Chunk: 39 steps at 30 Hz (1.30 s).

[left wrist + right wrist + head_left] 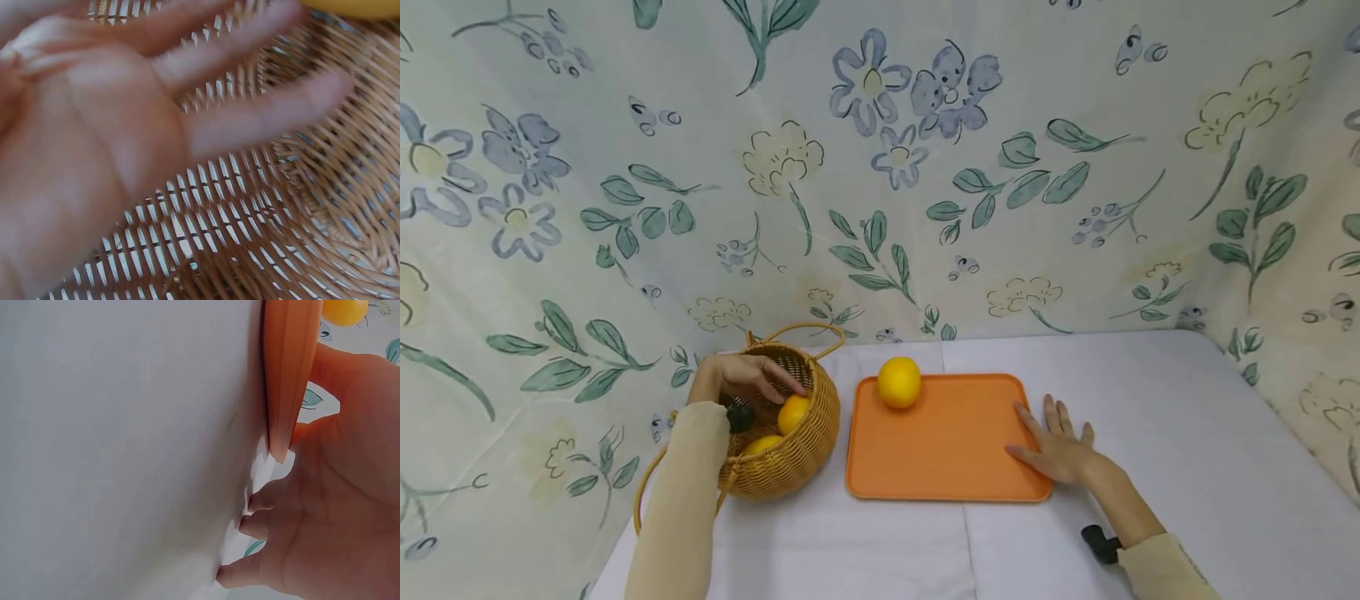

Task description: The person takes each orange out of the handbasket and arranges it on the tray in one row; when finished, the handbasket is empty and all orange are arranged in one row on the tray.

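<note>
My left hand [752,375] reaches down into a round wicker basket [808,450], its fingers stretched out toward a round yellow fruit [793,414]. A second yellow fruit [762,445] lies lower in the basket. In the left wrist view the palm and fingers [262,122] are spread, and part of a yellow fruit [359,7] shows at the top edge; contact with it is unclear. My right hand [1060,447] rests spread at the right edge of an orange tray [947,450], thumb and index over the rim, other fingertips on the cloth. One yellow fruit [899,383] sits at the tray's back left.
A white cloth [865,550] covers the table. Behind it hangs a floral curtain [880,208], reaching round both sides. One basket handle [827,340] stands up at the back, and another [647,492] hangs at the left front.
</note>
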{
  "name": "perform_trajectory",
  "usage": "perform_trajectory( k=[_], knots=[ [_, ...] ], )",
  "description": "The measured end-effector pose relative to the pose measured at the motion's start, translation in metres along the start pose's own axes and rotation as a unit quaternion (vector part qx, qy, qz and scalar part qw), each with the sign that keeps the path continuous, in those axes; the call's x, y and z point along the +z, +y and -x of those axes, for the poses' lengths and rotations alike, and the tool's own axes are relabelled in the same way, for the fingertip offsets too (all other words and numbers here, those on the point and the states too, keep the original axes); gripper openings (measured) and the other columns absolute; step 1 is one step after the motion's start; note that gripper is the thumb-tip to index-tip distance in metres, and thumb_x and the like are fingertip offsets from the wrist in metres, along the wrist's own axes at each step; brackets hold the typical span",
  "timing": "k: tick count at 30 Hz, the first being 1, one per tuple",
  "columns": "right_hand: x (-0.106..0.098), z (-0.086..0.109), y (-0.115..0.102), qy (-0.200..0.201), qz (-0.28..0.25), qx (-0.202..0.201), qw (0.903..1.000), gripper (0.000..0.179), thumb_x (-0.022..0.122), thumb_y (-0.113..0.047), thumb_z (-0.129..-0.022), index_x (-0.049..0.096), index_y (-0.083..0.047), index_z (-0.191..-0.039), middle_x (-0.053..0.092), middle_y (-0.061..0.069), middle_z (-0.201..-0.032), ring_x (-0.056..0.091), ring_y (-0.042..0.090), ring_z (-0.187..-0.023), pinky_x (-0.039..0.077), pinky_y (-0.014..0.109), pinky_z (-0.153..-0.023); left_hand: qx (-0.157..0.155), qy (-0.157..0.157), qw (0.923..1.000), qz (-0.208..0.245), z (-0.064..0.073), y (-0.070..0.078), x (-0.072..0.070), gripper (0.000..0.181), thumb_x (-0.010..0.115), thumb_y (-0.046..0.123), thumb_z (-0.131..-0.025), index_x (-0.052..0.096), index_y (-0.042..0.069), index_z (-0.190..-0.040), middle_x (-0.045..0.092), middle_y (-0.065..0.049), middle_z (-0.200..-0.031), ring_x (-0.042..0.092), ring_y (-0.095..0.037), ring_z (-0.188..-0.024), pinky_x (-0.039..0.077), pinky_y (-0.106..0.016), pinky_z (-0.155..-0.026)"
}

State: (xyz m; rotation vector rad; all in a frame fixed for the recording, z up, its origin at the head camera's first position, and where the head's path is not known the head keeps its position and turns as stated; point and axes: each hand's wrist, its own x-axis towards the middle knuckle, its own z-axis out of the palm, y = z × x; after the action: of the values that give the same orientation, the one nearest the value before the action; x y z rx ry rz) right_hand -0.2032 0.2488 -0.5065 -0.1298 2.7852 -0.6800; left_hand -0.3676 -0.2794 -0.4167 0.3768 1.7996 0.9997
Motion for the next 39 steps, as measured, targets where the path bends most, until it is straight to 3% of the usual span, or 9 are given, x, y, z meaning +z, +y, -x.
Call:
perform_trajectory(
  k=[8, 14, 16, 21, 24, 32, 39],
  knots=[
    [0.002, -0.002, 0.001, 0.001, 0.002, -0.004, 1.0, 0.09, 0.057, -0.055, -0.101, 0.02, -0.002, -0.163, -0.009, 0.044, -0.163, -0.009, 0.064, -0.15, -0.01, 0.087, -0.108, -0.016, 0.008, 0.9998, -0.004, -0.001, 0.0, 0.002, 0.042, 0.062, 0.004, -0.101, 0.064, 0.009, -0.142, 0.054, -0.011, -0.154, 0.059, -0.026, -0.131, 0.056, -0.055, -0.103],
    [0.009, -0.008, 0.009, 0.009, -0.018, -0.015, 0.9997, 0.096, 0.058, -0.063, -0.097, 0.019, -0.007, -0.165, -0.01, 0.043, -0.163, -0.012, 0.063, -0.15, -0.014, 0.087, -0.106, -0.062, 0.073, 0.9954, -0.005, 0.003, -0.001, 0.001, 0.026, 0.066, 0.011, -0.1, 0.073, 0.008, -0.125, 0.063, -0.011, -0.138, 0.06, -0.024, -0.123, 0.059, -0.052, -0.097],
    [0.01, -0.008, 0.01, 0.01, -0.022, -0.017, 0.9996, 0.097, 0.057, -0.066, -0.096, 0.02, -0.008, -0.165, -0.01, 0.043, -0.163, -0.012, 0.063, -0.15, -0.015, 0.087, -0.106, -0.061, 0.085, 0.9945, -0.003, 0.005, -0.002, 0.001, 0.023, 0.066, 0.01, -0.1, 0.074, 0.007, -0.121, 0.064, -0.01, -0.134, 0.06, -0.024, -0.121, 0.059, -0.052, -0.097],
    [0.007, -0.006, 0.009, 0.011, -0.014, -0.01, 0.9998, 0.098, 0.057, -0.067, -0.096, 0.021, -0.006, -0.164, -0.011, 0.043, -0.164, -0.012, 0.062, -0.151, -0.015, 0.087, -0.107, -0.021, 0.066, 0.9976, 0.007, 0.005, -0.002, 0.001, 0.031, 0.063, 0.006, -0.101, 0.071, 0.007, -0.131, 0.061, -0.009, -0.145, 0.055, -0.026, -0.133, 0.056, -0.055, -0.102],
    [0.006, -0.005, 0.007, 0.008, -0.005, -0.007, 0.9999, 0.096, 0.057, -0.063, -0.097, 0.02, -0.005, -0.164, -0.01, 0.043, -0.163, -0.011, 0.063, -0.15, -0.013, 0.087, -0.107, -0.02, 0.049, 0.9985, 0.011, 0.003, -0.002, 0.001, 0.029, 0.062, 0.008, -0.102, 0.072, 0.008, -0.129, 0.063, -0.007, -0.143, 0.054, -0.024, -0.135, 0.056, -0.057, -0.102],
    [0.002, -0.003, 0.001, 0.0, 0.009, 0.0, 1.0, 0.09, 0.057, -0.056, -0.101, 0.02, -0.003, -0.164, -0.009, 0.044, -0.163, -0.009, 0.064, -0.15, -0.008, 0.088, -0.108, -0.046, 0.038, 0.9982, -0.001, 0.003, -0.001, 0.003, 0.013, 0.063, 0.009, -0.102, 0.074, 0.013, -0.101, 0.066, -0.003, -0.106, 0.062, -0.019, -0.099, 0.06, -0.05, -0.092],
    [0.01, -0.008, 0.013, 0.017, -0.012, -0.016, 0.9997, 0.096, 0.051, -0.071, -0.097, 0.022, -0.01, -0.165, -0.009, 0.041, -0.165, -0.01, 0.061, -0.152, -0.013, 0.087, -0.108, -0.045, 0.051, 0.9976, -0.015, 0.002, -0.004, 0.001, 0.003, 0.065, 0.009, -0.101, 0.064, 0.012, -0.1, 0.06, -0.005, -0.104, 0.058, -0.022, -0.096, 0.059, -0.049, -0.091]
  ],
)
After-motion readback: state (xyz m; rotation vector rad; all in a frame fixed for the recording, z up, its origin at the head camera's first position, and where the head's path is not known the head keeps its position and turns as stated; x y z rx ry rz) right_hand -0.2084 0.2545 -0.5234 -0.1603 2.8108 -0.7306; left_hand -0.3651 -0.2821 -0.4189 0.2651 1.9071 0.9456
